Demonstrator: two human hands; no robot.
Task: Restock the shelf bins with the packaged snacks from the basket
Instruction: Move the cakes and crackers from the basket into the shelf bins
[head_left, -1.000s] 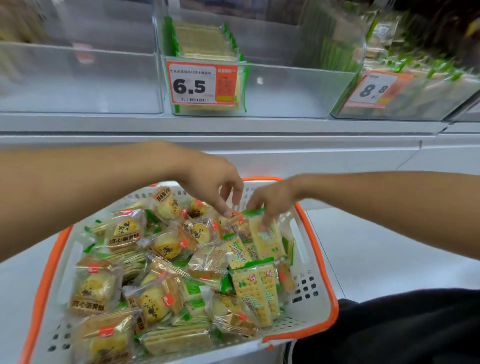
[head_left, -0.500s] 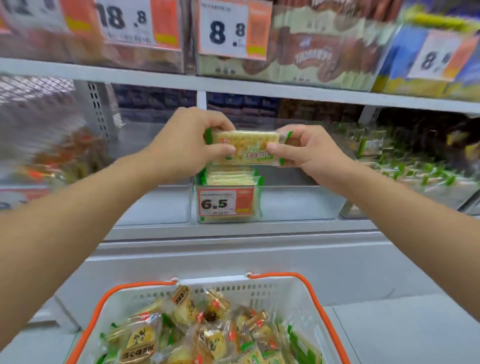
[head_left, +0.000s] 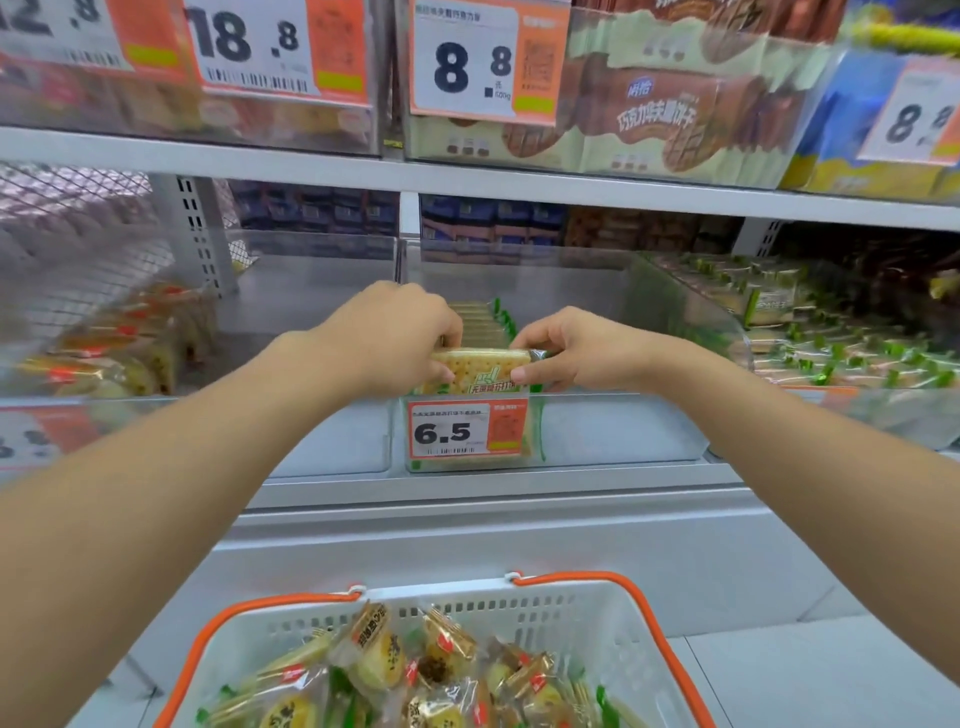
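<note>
While the shelf (head_left: 467, 176) sits much where it did half a second back, the cracker pack (head_left: 480, 370) has dropped lower — now right at the clear bin (head_left: 623, 431) rim above the 6.5 tag (head_left: 460, 430). Left hand (head_left: 395, 338) and right hand (head_left: 576, 351) each pinch an end. Basket (head_left: 519, 613) below is cut off — its snacks are partly blurry.

Your basket (head_left: 597, 618) is cut off by the bottom edge; the left bin's packs (head_left: 119, 343) blur; your left hand (head_left: 387, 338) hides the cracker pack's (head_left: 480, 369) end.
</note>
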